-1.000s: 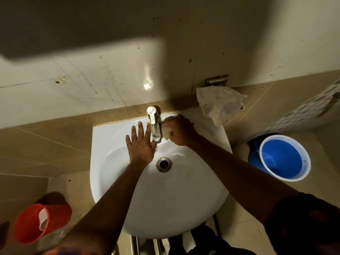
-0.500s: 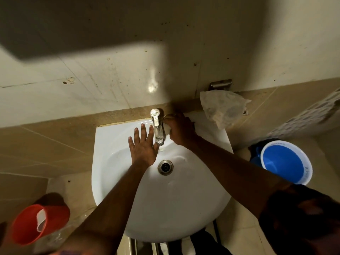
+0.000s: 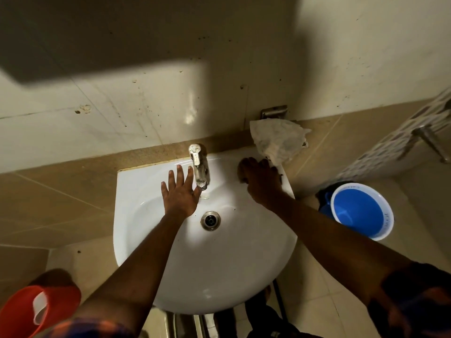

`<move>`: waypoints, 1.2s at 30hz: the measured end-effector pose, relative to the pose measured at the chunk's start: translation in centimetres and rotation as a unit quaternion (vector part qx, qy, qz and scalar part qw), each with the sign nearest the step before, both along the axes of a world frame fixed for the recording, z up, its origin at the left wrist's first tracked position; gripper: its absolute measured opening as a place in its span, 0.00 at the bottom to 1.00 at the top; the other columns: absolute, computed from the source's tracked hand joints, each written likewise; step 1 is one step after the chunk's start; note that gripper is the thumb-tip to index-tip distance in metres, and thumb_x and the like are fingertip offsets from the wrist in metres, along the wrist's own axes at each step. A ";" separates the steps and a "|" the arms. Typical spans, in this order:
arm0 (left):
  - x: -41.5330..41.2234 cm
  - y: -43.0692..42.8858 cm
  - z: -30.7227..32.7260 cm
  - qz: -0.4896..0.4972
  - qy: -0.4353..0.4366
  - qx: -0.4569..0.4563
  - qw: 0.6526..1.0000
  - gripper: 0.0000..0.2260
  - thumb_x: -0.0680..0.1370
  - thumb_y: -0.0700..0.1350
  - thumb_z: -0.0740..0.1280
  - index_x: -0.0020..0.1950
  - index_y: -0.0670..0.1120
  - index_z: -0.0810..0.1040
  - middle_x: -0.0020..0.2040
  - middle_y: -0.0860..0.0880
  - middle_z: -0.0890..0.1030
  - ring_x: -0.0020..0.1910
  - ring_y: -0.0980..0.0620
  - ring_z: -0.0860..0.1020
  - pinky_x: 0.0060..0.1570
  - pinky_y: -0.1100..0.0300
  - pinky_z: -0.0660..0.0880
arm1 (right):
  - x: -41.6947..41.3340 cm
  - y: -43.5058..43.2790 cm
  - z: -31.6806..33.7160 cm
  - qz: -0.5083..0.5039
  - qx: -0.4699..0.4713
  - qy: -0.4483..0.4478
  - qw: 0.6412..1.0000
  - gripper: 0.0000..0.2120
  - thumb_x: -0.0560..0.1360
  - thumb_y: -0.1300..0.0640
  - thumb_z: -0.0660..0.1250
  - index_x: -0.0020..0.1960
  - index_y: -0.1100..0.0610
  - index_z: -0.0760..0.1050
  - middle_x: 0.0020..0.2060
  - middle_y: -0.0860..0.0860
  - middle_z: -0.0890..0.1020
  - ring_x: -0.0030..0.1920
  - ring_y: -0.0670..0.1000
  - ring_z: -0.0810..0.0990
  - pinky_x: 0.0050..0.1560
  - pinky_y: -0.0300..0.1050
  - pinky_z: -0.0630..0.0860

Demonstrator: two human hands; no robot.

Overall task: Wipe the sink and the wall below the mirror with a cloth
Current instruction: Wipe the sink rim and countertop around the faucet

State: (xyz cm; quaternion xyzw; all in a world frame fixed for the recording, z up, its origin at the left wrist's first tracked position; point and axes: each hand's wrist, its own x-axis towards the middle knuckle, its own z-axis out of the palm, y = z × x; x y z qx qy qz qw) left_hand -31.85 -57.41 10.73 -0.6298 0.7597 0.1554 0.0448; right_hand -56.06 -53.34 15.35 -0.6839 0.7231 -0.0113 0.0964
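The white sink [image 3: 219, 269] is fixed to the tiled wall [image 3: 136, 113], with a chrome tap [image 3: 199, 164] at its back and a drain [image 3: 210, 220] in the middle. My left hand [image 3: 180, 193] lies flat in the basin just left of the tap, fingers spread. On the sink's back right rim my right hand [image 3: 261, 179] presses down with curled fingers. The small pale cloth it held a moment ago is hidden under the palm.
A crumpled pale plastic bag [image 3: 277, 140] hangs from a metal bracket [image 3: 273, 112] just beyond my right hand. A blue bucket [image 3: 361, 211] stands on the floor at the right, a red bucket [image 3: 39, 311] at the lower left. A wall tap [image 3: 429, 140] sticks out far right.
My right hand has slid from beside the tap rightward along the back rim to the sink's right corner. The left hand has stayed flat in the basin.
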 end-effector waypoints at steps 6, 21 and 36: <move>0.9 1.1 0.8 -0.001 0.108 -0.104 0.989 0.26 0.82 0.57 0.57 0.77 0.45 0.64 0.78 0.41 0.62 0.78 0.36 0.57 0.71 0.37 0.60 | -2.4 5.3 0.1 -0.063 0.075 0.063 0.993 0.22 0.76 0.58 0.67 0.69 0.56 0.68 0.67 0.53 0.70 0.63 0.59 0.70 0.59 0.58 0.74; -0.4 6.4 3.1 0.123 0.258 -0.136 0.949 0.05 0.77 0.46 0.68 0.47 0.52 0.84 0.48 0.54 0.85 0.47 0.50 0.81 0.43 0.58 0.75 | 4.6 -7.5 -2.8 0.054 0.002 -0.138 0.989 0.22 0.73 0.55 0.67 0.67 0.46 0.74 0.66 0.51 0.76 0.66 0.59 0.74 0.62 0.57 0.75; 2.3 2.8 1.2 0.046 0.158 -0.159 0.973 0.25 0.77 0.55 0.61 0.71 0.45 0.74 0.73 0.44 0.72 0.74 0.41 0.67 0.73 0.47 0.63 | 4.3 -5.3 -0.5 0.072 -0.022 -0.250 0.965 0.14 0.70 0.58 0.69 0.55 0.55 0.83 0.53 0.53 0.84 0.55 0.56 0.81 0.56 0.46 0.75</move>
